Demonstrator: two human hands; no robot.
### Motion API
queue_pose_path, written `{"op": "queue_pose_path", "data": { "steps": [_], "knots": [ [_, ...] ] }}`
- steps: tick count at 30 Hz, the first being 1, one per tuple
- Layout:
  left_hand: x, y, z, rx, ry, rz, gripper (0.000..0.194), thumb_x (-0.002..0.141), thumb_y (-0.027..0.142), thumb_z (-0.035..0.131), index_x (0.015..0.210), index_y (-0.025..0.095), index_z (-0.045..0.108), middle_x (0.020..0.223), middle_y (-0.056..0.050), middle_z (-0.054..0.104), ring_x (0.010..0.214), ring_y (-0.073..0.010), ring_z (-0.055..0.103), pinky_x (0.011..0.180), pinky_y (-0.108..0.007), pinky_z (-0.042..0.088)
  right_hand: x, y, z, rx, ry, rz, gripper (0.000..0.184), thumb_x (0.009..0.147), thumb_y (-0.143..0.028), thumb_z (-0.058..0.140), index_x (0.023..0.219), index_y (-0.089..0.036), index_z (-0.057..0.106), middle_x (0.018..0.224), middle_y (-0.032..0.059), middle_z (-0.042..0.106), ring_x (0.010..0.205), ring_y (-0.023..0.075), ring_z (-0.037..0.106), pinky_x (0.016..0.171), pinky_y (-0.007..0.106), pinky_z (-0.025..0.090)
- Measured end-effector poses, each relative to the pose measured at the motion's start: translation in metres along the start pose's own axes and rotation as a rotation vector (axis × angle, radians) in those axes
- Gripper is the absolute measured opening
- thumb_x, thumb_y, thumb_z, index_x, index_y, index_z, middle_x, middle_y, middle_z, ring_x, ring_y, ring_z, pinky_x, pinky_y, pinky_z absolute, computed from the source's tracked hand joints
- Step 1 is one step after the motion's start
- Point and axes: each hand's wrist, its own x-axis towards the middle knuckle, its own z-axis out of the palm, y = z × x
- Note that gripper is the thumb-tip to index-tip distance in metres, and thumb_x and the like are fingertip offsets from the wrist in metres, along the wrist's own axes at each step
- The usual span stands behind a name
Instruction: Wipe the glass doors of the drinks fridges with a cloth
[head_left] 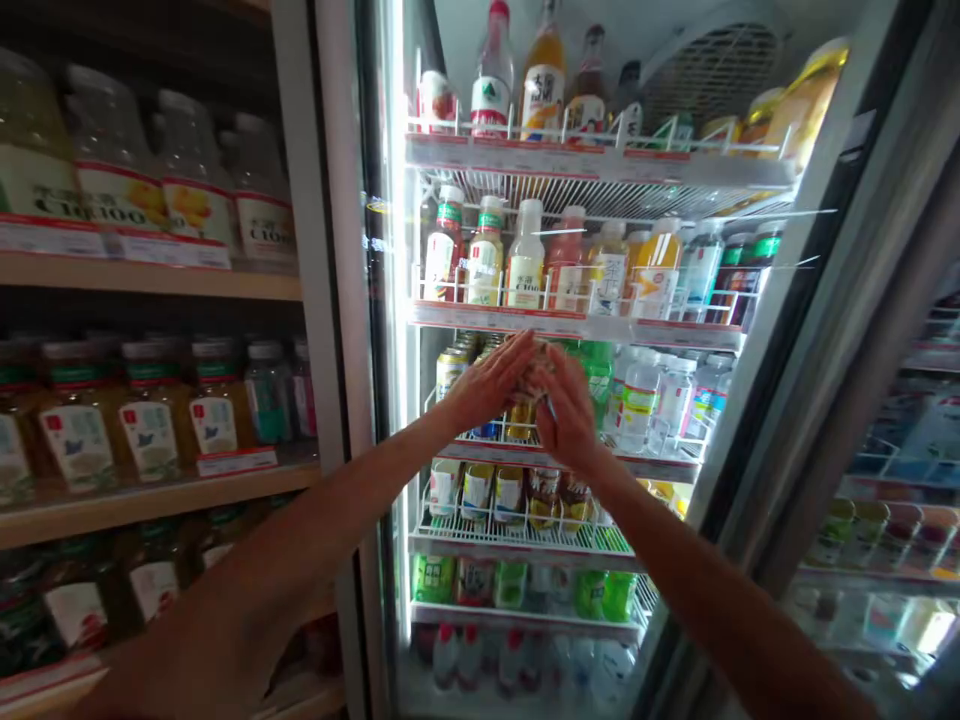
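Observation:
Both arms reach forward into a lit drinks fridge, at its third shelf [645,465] from the top. My left hand [491,382] comes in from the left, its fingers straight and close together. From the right, my right hand [568,412] faces it, fingers bent and thumb low. Between the two hands is a small brown-and-white mottled thing [535,374], mostly covered by the fingers and too blurred to name. A gold can [519,422] stands just below the hands. To their left are more cans [451,370], and to the right is a green bottle [598,375].
A wire shelf edge with a price strip [502,320] runs just above the hands. Clear bottles [640,400] stand right of the green one. Below are several jars and cans [510,492]. A wooden shelf [150,275] of bottles is left; the fridge frame [765,440] is right.

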Motion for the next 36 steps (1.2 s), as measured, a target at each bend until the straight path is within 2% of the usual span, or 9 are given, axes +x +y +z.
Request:
{"op": "queue_pose_path", "data": {
  "steps": [5,8,13,18,20,25,27,32,36],
  "knots": [
    [-0.047,-0.006,-0.021,0.16,-0.044,-0.262,0.092,0.079,0.057,0.05,0.143,0.013,0.002,0.149,-0.019,0.011,0.138,-0.0299,0.009,0.11,-0.052,0.015,0.014,-0.061,0.049,-0.046,-0.059,0.164,0.05,0.085,-0.028,0.043,0.134,-0.025,0.035,0.145,0.0077,0.03,0.138,0.0258,0.015,0.108,0.051,0.027],
    [-0.08,-0.001,-0.026,0.226,-0.053,-0.392,0.081,0.083,0.049,0.048,0.144,0.017,0.003,0.149,-0.015,0.013,0.138,-0.0285,0.009,0.111,-0.051,0.013,0.016,-0.071,0.057,-0.173,-0.115,0.219,0.043,0.085,-0.032,0.045,0.127,-0.031,0.044,0.143,0.0036,0.036,0.138,0.0258,0.018,0.108,0.054,0.024],
    [-0.088,0.012,-0.008,0.256,0.018,-0.461,0.071,0.085,0.039,0.047,0.143,0.024,0.008,0.149,-0.008,0.017,0.138,-0.0262,0.012,0.111,-0.05,0.011,-0.028,0.001,-0.005,-0.367,-0.124,0.186,0.032,0.087,-0.03,0.041,0.116,-0.031,0.052,0.136,0.0009,0.045,0.133,0.0221,0.031,0.108,0.054,0.022],
    [-0.084,0.013,-0.004,0.241,0.038,-0.476,0.073,0.084,0.039,0.049,0.143,0.025,0.009,0.149,-0.007,0.016,0.138,-0.0268,0.012,0.111,-0.051,0.011,-0.061,0.088,-0.052,-0.487,0.367,0.449,0.043,0.084,-0.028,0.041,0.126,-0.018,0.042,0.129,0.0178,0.044,0.124,0.0317,0.038,0.098,0.06,0.031],
    [-0.085,0.012,-0.005,0.239,0.041,-0.476,0.073,0.084,0.039,0.05,0.143,0.024,0.009,0.149,-0.008,0.017,0.138,-0.027,0.012,0.111,-0.051,0.011,-0.051,0.07,-0.03,-0.464,0.379,0.452,0.05,0.084,-0.029,0.039,0.133,-0.018,0.034,0.135,0.0179,0.037,0.128,0.031,0.032,0.099,0.056,0.032],
    [-0.086,0.012,-0.008,0.22,0.038,-0.466,0.071,0.084,0.037,0.049,0.143,0.024,0.011,0.148,-0.009,0.021,0.137,-0.0274,0.015,0.11,-0.051,0.015,-0.033,-0.022,0.021,-0.313,-0.051,0.196,0.044,0.085,-0.027,0.042,0.128,-0.032,0.04,0.132,-0.0005,0.047,0.13,0.019,0.034,0.108,0.041,0.031],
    [-0.086,0.012,-0.008,0.213,0.036,-0.468,0.07,0.085,0.037,0.049,0.143,0.024,0.011,0.148,-0.008,0.02,0.137,-0.0275,0.016,0.11,-0.052,0.015,-0.043,-0.011,0.002,-0.306,-0.118,0.184,0.045,0.086,-0.024,0.039,0.13,-0.032,0.038,0.133,-0.0002,0.047,0.13,0.0195,0.034,0.109,0.045,0.028],
    [-0.086,0.012,-0.005,0.216,0.054,-0.467,0.072,0.084,0.037,0.049,0.143,0.024,0.01,0.148,-0.008,0.018,0.138,-0.0276,0.014,0.11,-0.052,0.013,-0.064,0.083,-0.059,-0.469,0.281,0.529,0.05,0.087,-0.023,0.028,0.136,-0.013,0.028,0.141,0.0221,0.028,0.134,0.0346,0.021,0.098,0.066,0.024],
    [-0.087,0.011,-0.005,0.211,0.055,-0.463,0.073,0.084,0.037,0.05,0.143,0.024,0.01,0.148,-0.008,0.019,0.138,-0.0269,0.014,0.111,-0.052,0.012,-0.054,0.041,-0.023,-0.425,0.168,0.426,0.048,0.086,-0.028,0.036,0.133,-0.019,0.038,0.143,0.0119,0.033,0.137,0.0299,0.018,0.105,0.053,0.029]
  ]
}}
